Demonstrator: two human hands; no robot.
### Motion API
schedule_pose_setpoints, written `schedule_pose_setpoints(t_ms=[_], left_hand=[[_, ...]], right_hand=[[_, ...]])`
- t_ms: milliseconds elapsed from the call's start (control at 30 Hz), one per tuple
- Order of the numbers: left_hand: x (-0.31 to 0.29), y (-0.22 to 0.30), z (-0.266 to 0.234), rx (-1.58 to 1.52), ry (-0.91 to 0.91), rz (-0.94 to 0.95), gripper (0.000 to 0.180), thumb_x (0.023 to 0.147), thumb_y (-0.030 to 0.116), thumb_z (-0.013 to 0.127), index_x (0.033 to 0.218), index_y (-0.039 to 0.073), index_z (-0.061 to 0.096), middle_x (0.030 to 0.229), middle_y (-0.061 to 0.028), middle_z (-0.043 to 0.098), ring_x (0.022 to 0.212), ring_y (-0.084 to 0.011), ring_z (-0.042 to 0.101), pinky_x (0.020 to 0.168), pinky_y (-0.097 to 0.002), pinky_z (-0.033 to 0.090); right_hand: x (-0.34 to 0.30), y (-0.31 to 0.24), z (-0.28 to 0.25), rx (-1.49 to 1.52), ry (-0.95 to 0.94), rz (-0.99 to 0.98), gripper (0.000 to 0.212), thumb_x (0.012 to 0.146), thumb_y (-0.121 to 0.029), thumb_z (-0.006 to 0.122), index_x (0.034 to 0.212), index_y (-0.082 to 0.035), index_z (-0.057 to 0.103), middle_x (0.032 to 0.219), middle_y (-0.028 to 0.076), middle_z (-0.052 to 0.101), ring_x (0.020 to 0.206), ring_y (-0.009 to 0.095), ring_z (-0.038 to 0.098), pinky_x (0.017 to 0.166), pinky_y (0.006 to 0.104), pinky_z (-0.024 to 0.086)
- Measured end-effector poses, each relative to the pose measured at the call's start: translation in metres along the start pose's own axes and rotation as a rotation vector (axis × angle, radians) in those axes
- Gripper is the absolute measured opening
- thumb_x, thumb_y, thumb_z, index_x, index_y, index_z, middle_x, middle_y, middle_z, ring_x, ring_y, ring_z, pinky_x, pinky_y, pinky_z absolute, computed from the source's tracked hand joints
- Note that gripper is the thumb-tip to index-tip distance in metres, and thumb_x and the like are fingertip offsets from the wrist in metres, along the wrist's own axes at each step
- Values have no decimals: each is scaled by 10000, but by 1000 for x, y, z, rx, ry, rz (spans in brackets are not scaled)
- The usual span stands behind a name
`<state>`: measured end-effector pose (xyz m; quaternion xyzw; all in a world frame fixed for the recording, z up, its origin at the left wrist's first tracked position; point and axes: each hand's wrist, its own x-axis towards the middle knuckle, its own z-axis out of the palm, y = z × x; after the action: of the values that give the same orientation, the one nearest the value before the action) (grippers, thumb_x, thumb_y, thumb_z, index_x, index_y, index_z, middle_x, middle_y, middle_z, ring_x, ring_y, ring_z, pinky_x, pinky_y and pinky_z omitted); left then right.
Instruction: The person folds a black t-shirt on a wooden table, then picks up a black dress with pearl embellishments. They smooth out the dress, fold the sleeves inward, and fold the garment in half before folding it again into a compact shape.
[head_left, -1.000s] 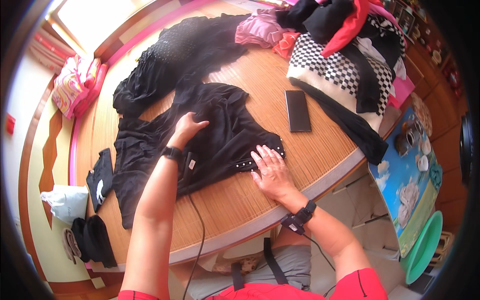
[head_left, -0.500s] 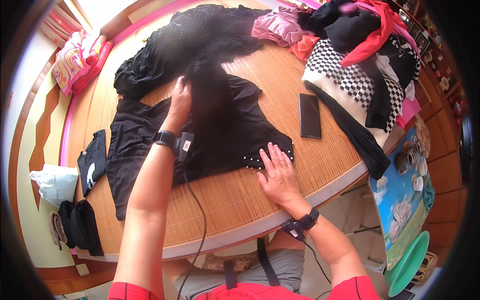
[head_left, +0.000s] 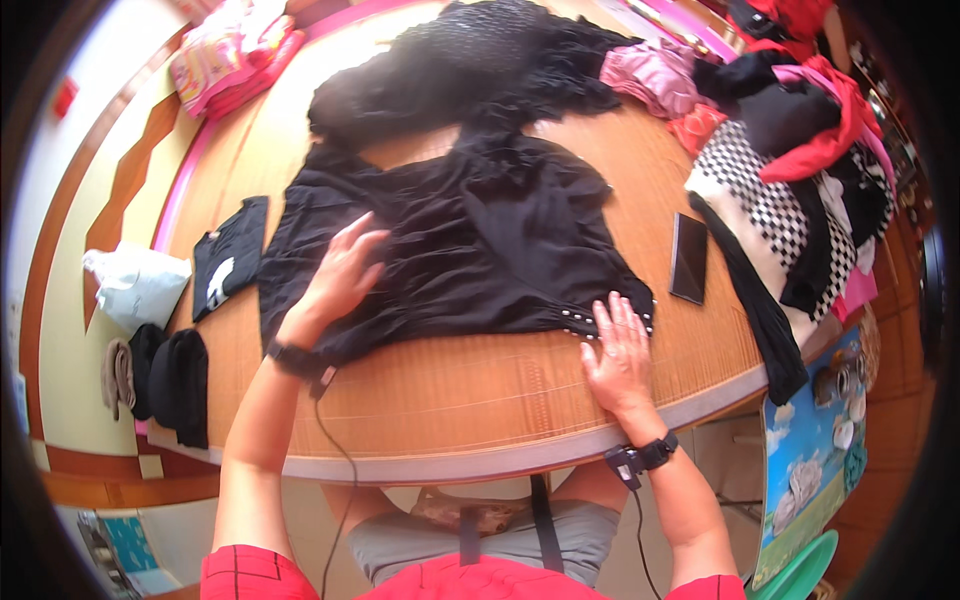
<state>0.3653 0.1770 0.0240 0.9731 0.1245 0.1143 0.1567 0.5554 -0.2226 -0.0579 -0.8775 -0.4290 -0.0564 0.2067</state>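
Observation:
A black top (head_left: 420, 270) lies spread out on the mat-covered table in front of me, its fabric wrinkled and partly sheer. My left hand (head_left: 347, 268) is over its left part with fingers apart, holding nothing; whether it touches the cloth I cannot tell. At the top's near right corner, rows of white beads (head_left: 590, 318) trim the edge. My right hand (head_left: 620, 362) rests flat there, fingers stretched over the beaded edge. Just beyond the top is a heap of black clothing (head_left: 470, 70), partly dotted with light specks and close against it.
A dark phone (head_left: 688, 258) lies right of the top. Further right is a pile of clothes with a checkered knit (head_left: 745, 185). To the left are a folded black garment (head_left: 228, 262), a white bag (head_left: 135, 285) and rolled dark cloths (head_left: 178, 385). The table's edge (head_left: 480, 462) curves near me.
My left hand has drawn back to the left and toward me, off the raised dark cloth, which now lies flatter. My right hand stays at the beaded edge. The view has shifted.

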Motion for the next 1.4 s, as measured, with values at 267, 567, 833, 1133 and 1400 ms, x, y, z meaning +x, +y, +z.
schedule_pose_setpoints(t_ms=[267,567,833,1133,1400], left_hand=[[-294,-140,-13,99,249,-781,515,888,195,706,1321,-4,510,1266,-255,563,1191,-393,553,1008,-460,461],[-249,-109,12,-207,294,-983,651,749,536,812,1045,-23,660,1069,-256,699,1018,-388,676,870,-454,533],[-286,-126,-3,-142,435,-924,304,821,237,721,989,-8,653,892,-228,711,825,-374,693,741,-475,542],[-193,-87,-27,152,406,-449,280,857,144,734,1098,45,630,1168,-147,596,1102,-334,584,927,-421,503],[-74,-10,30,-371,181,-204,327,867,212,745,1150,80,648,1081,-152,672,1037,-333,656,878,-410,529]], right_hand=[[1,-2,10,-44,20,-53,662,862,-217,637,1475,-56,447,1576,181,365,1467,346,327,1214,465,240],[-3,8,7,-80,35,-53,612,888,-223,630,1459,-69,473,1568,160,387,1458,338,342,1213,456,251],[-2,4,10,-69,30,-57,597,886,-247,621,1450,-99,492,1549,159,415,1437,342,374,1205,454,271],[-1,-2,10,-46,49,-48,579,866,-246,633,1416,-93,530,1531,158,440,1422,339,394,1200,447,288],[2,-5,8,-46,65,-40,567,866,-252,630,1406,-105,543,1518,146,457,1416,323,406,1195,435,299]])
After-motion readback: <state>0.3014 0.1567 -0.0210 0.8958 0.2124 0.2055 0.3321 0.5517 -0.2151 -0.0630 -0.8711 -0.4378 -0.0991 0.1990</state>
